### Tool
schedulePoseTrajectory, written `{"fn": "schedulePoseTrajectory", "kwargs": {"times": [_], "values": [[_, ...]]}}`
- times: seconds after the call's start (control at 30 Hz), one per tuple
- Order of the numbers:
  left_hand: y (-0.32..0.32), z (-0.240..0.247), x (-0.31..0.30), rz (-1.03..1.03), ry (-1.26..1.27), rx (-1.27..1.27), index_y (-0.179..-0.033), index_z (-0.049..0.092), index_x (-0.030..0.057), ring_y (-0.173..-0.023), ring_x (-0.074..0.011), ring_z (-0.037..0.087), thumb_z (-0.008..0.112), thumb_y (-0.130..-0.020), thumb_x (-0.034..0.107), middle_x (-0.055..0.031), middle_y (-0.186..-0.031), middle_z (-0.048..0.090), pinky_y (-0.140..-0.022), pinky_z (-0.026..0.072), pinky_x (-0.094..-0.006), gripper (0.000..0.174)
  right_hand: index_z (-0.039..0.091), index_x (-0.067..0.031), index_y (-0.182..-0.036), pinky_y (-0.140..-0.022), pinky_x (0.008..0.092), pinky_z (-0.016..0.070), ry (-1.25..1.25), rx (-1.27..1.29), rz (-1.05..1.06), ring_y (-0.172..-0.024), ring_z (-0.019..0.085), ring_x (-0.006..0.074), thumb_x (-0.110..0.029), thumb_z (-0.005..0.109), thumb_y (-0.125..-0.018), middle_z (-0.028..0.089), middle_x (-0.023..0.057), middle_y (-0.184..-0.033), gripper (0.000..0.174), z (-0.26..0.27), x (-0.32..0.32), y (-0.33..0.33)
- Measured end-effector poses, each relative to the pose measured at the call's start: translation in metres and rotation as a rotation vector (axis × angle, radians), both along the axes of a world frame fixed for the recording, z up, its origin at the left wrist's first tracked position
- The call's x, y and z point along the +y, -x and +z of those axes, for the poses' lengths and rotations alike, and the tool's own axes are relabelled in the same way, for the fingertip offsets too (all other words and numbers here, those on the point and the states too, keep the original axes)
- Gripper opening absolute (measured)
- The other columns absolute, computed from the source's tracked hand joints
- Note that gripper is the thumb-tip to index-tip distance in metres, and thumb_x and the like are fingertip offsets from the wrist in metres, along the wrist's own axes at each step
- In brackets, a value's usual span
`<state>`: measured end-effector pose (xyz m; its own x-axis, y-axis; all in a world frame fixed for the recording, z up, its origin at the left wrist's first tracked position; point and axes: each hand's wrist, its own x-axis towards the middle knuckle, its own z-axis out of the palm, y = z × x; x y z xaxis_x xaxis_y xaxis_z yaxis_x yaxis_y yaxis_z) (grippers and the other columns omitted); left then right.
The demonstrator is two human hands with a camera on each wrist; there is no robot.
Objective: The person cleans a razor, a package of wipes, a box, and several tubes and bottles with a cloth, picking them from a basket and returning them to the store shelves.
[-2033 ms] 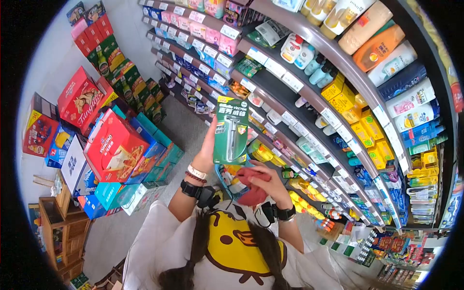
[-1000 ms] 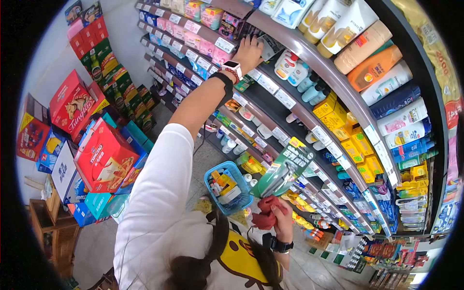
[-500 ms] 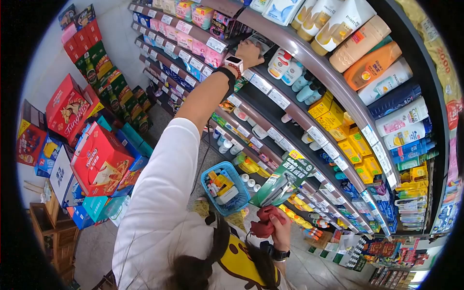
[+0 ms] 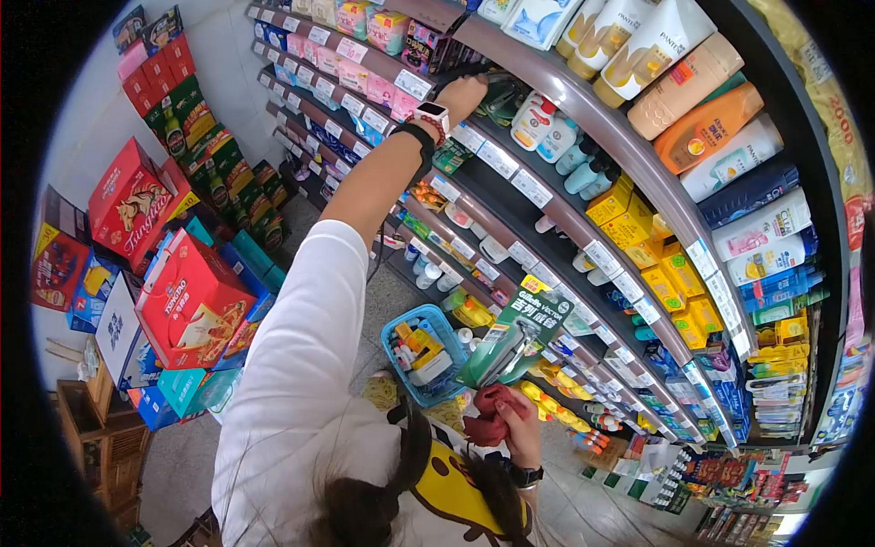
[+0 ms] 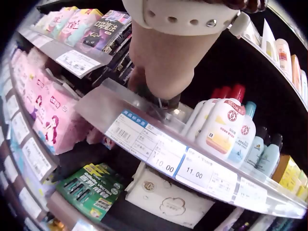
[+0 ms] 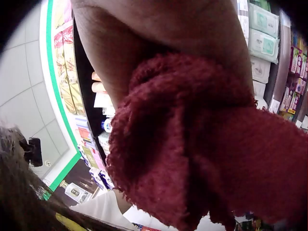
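My left hand (image 4: 460, 95) reaches over a shelf edge between dark boxes and white pump bottles (image 4: 532, 121). Its fingers are hidden deep in the shelf, beside a dark green package (image 4: 501, 97), and I cannot tell what they hold. From the left wrist, only the back part of the hand (image 5: 166, 72) shows above the price tags. My right hand (image 4: 523, 427) grips a crumpled dark red cloth (image 4: 488, 417), fuzzy in the right wrist view. A green Gillette Vector razor pack (image 4: 517, 337) stands out tilted above that cloth, its lower end right at it.
A blue basket (image 4: 387, 339) with several products stands on the floor below. Green Gillette packs (image 5: 91, 190) and a white tissue pack (image 5: 166, 197) lie one shelf down. Stacked red Tsingtao cartons (image 4: 196, 296) stand at left. Shampoo bottles (image 4: 688, 77) line the upper shelf.
My left hand first held up the razor pack, which moved to the right hand's side. The left arm then stretched to the shelf; lately that hand has shifted slightly, uncovering the dark green package.
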<state>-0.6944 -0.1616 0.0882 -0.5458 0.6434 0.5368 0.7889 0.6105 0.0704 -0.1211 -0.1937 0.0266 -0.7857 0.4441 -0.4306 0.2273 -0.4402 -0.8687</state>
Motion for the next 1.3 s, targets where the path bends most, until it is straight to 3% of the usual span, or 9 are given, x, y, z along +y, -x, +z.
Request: {"fn": "schedulePoseTrajectory", "kwargs": {"times": [0.2,0.43,0.53,0.63,0.7,0.87,0.93,1.1,1.3], "values": [[-0.011,0.018,-0.012,0.013,-0.178,-0.151,-0.099,0.050,-0.0087,-0.075,-0.0415,0.064,0.054,-0.079,-0.001,-0.0283,-0.079,0.062,-0.062,0.0545,-0.0463,0.022,0.057,0.0040,-0.113,-0.079,0.0260,0.0491,-0.039,-0.015,0.047,-0.088,0.062,0.0138,-0.005,0.063,-0.084,0.064,0.0081,-0.101,0.032,0.001,-0.004,0.009],[-0.022,0.024,-0.024,-0.009,-0.510,-0.284,-0.095,0.053,-0.0100,-0.080,-0.0469,0.061,0.050,-0.079,-0.002,-0.0329,-0.081,0.060,-0.070,0.0530,-0.0488,0.019,0.057,0.0039,-0.113,-0.079,0.0259,0.0493,-0.009,-0.020,0.077,-0.088,0.062,0.0140,-0.004,0.063,-0.084,0.064,0.0082,-0.101,0.031,0.003,-0.014,0.016],[0.005,-0.001,-0.010,-0.118,-0.696,-0.509,-0.094,0.050,-0.0078,-0.076,-0.0378,0.065,0.054,-0.081,0.000,-0.0279,-0.081,0.061,-0.068,0.0574,-0.0406,0.016,0.057,0.0039,-0.113,-0.079,0.0257,0.0493,-0.009,-0.030,0.082,-0.087,0.062,0.0138,-0.005,0.063,-0.084,0.065,0.0082,-0.100,0.031,0.001,-0.016,0.018],[0.016,-0.021,-0.001,-0.379,-1.148,-1.260,-0.094,0.050,-0.0060,-0.082,-0.0293,0.066,0.052,-0.085,0.000,-0.0238,-0.088,0.060,-0.076,0.0581,-0.0334,0.011,0.057,0.0039,-0.113,-0.079,0.0255,0.0493,0.001,-0.018,0.081,-0.087,0.062,0.0136,-0.005,0.063,-0.084,0.065,0.0083,-0.100,0.031,-0.001,-0.017,0.018],[0.026,-0.036,-0.001,-0.650,-1.172,-1.465,-0.095,0.050,-0.0071,-0.086,-0.0286,0.064,0.049,-0.087,-0.001,-0.0226,-0.095,0.059,-0.080,0.0570,-0.0340,0.010,0.057,0.0040,-0.113,-0.079,0.0253,0.0492,0.009,-0.009,0.079,-0.087,0.062,0.0135,-0.005,0.063,-0.084,0.065,0.0083,-0.101,0.031,0.000,-0.018,0.018],[0.082,-0.087,0.015,-0.713,-1.169,-1.703,-0.098,0.049,-0.0123,-0.097,-0.0302,0.062,0.045,-0.088,-0.003,-0.0227,-0.111,0.055,-0.087,0.0544,-0.0366,0.014,0.057,0.0039,-0.114,-0.078,0.0251,0.0493,0.017,-0.009,0.063,-0.087,0.062,0.0135,-0.004,0.063,-0.085,0.065,0.0082,-0.100,0.031,0.004,-0.022,0.014],[0.092,-0.094,0.009,-0.710,-1.132,-1.722,-0.100,0.048,-0.0144,-0.102,-0.0309,0.061,0.044,-0.089,-0.004,-0.0228,-0.117,0.053,-0.090,0.0534,-0.0377,0.016,0.057,0.0038,-0.114,-0.078,0.0252,0.0494,0.004,-0.008,0.059,-0.087,0.062,0.0136,-0.005,0.063,-0.085,0.065,0.0081,-0.100,0.031,0.005,-0.023,0.012],[0.030,-0.028,-0.011,-0.176,-0.819,-1.374,-0.090,0.057,-0.0160,-0.082,-0.0294,0.067,0.055,-0.089,0.011,-0.0239,-0.092,0.064,-0.074,0.0579,-0.0319,0.027,0.057,0.0038,-0.113,-0.078,0.0255,0.0495,0.011,0.000,0.046,-0.087,0.062,0.0137,-0.004,0.063,-0.084,0.065,0.0078,-0.100,0.030,0.007,-0.024,0.011],[-0.015,-0.016,-0.036,-0.192,-0.820,-1.004,-0.076,0.065,-0.0049,-0.057,-0.0170,0.065,0.058,-0.090,0.028,-0.0141,-0.067,0.067,-0.051,0.0527,-0.0268,0.037,0.057,0.0039,-0.111,-0.078,0.0256,0.0490,0.017,0.014,0.028,-0.086,0.062,0.0135,-0.005,0.063,-0.084,0.065,0.0072,-0.098,0.029,0.007,-0.025,0.014]]}}
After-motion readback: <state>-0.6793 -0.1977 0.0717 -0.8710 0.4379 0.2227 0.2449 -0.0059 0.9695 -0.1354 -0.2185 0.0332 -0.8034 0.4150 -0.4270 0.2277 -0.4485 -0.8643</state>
